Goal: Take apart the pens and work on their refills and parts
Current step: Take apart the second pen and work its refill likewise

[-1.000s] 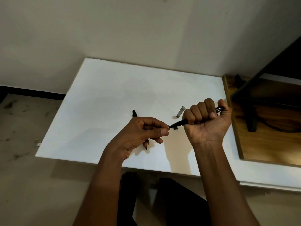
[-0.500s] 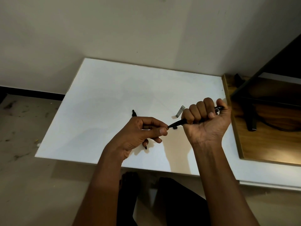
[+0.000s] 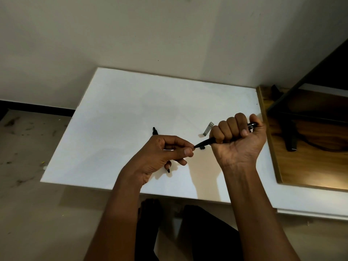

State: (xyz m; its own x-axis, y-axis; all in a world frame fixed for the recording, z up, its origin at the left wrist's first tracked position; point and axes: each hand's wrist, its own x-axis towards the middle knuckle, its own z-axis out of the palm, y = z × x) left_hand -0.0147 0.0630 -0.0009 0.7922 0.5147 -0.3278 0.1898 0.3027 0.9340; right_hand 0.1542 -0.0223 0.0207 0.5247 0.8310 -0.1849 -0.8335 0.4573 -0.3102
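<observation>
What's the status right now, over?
Right hand fisted around black pen. Left hand pinching its tip. Second pen partly hidden under left hand; small grey part loose on white board. Nothing blocking.

Black pen [image 3: 206,142] in my right fist [image 3: 237,137], slanted, tapered tip low toward my left, clicker end sticking out past my thumb at upper right, a bit shiny. My left hand [image 3: 165,155] pinches the very tip between thumb and forefinger. Second black pen [image 3: 154,130] lies flat on the white board [image 3: 122,110], mostly hidden under my left hand; one end shows above the knuckles, the point shows below near my little finger. Small grey, translucent-looking cap piece [image 3: 208,128] lies on the board just beside my right knuckles. Tiny dark part [image 3: 202,147] on the board under the held pen, too small to tell.
</observation>
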